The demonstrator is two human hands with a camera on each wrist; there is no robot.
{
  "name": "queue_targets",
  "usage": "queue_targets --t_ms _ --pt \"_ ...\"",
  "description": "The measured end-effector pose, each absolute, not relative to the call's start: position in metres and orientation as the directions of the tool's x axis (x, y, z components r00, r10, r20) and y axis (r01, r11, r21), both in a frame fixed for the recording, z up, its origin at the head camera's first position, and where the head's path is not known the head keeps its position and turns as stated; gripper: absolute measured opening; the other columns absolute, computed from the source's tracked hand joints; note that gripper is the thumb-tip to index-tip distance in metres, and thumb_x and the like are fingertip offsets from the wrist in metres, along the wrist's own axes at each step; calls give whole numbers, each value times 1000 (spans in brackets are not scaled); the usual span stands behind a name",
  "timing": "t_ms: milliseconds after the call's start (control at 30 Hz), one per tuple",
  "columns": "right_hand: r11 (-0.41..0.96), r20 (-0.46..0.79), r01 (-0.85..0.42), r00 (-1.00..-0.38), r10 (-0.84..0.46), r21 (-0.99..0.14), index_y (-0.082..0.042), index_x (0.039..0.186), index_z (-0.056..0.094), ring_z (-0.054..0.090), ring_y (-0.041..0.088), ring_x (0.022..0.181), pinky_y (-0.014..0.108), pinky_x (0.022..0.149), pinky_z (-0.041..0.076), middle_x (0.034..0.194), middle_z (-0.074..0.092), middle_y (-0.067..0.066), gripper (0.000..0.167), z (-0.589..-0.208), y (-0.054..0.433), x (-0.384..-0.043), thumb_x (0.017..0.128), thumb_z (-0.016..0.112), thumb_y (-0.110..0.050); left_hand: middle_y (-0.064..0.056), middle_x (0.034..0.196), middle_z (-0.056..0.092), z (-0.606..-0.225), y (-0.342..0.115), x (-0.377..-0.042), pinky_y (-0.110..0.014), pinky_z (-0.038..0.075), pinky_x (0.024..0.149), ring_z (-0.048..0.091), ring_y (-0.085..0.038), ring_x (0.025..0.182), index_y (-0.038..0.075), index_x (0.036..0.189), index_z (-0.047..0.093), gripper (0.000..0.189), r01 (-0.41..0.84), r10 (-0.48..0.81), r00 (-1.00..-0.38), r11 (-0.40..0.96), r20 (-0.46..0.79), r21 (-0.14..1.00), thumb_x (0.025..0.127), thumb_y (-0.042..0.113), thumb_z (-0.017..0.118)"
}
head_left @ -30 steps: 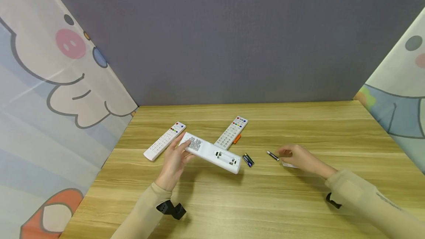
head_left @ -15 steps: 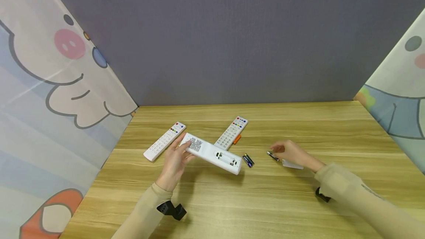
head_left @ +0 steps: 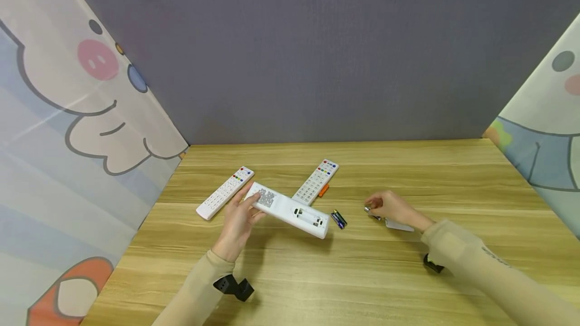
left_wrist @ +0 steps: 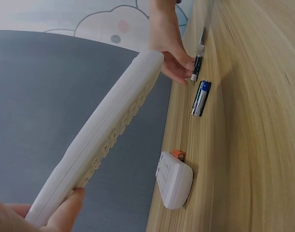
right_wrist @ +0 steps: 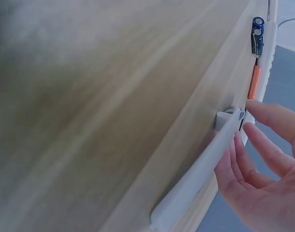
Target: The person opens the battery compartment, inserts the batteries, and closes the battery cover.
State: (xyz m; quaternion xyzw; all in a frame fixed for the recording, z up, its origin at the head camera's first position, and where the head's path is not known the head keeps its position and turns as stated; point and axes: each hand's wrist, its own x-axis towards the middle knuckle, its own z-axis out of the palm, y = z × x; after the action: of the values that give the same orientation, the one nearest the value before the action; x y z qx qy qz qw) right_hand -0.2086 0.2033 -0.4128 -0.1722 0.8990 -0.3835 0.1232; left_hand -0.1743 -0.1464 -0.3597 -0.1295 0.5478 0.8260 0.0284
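My left hand (head_left: 237, 223) grips a white remote control (head_left: 290, 210) by one end, holding it above the table with its back up. Its battery compartment is uncovered, and no battery shows in it. In the left wrist view this remote (left_wrist: 96, 133) is seen edge-on. Over at the right, my right hand (head_left: 391, 208) reaches down over a battery (head_left: 367, 209) on the table, its fingers partly covering it. The right wrist view shows those fingers spread loosely beside the battery's end (right_wrist: 237, 113). A white battery cover (head_left: 400, 225) lies just under that hand.
Two dark batteries (head_left: 338, 219) lie together past the held remote's end. Two more white remotes lie buttons up, one at the left (head_left: 224, 193) and one at the back (head_left: 316, 181). An orange battery (head_left: 323, 190) lies beside the back one. A grey panel (head_left: 335, 54) rises behind the table.
My right hand has moved left from the battery cover to the loose battery, uncovering more of the cover. The left hand and its remote have stayed nearly still.
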Motion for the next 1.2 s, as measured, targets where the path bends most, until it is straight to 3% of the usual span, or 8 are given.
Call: queue_targets --t_ms 667,1033,1200 --pt "675 -70 -258 -905 -419 -691 9 96 62 48 11 62 20 47 42 71 56 2 21 -419 198 -208 75 61 4 -6 91 55 -365 -146 -174 -22 55 56 62 -14 64 0 130 36 43 -203 -119 -956 -386 -267 900 88 -3 44" --pt "632 -22 -257 -917 -398 -731 7 96 61 47 9 56 20 41 43 73 57 5 21 -416 195 -206 76 60 4 -6 89 57 -365 -145 -174 -21 55 55 62 -14 63 0 130 36 43 -211 -123 -954 -382 -275 900 88 -2 46" --pt "619 0 -260 -922 -388 -741 6 99 61 52 11 62 21 45 47 77 59 7 22 -412 191 -201 77 60 2 -7 91 56 -363 -145 -173 -22 55 57 62 -13 65 1 130 36 44 -216 -111 -955 -376 -275 901 88 -1 46"
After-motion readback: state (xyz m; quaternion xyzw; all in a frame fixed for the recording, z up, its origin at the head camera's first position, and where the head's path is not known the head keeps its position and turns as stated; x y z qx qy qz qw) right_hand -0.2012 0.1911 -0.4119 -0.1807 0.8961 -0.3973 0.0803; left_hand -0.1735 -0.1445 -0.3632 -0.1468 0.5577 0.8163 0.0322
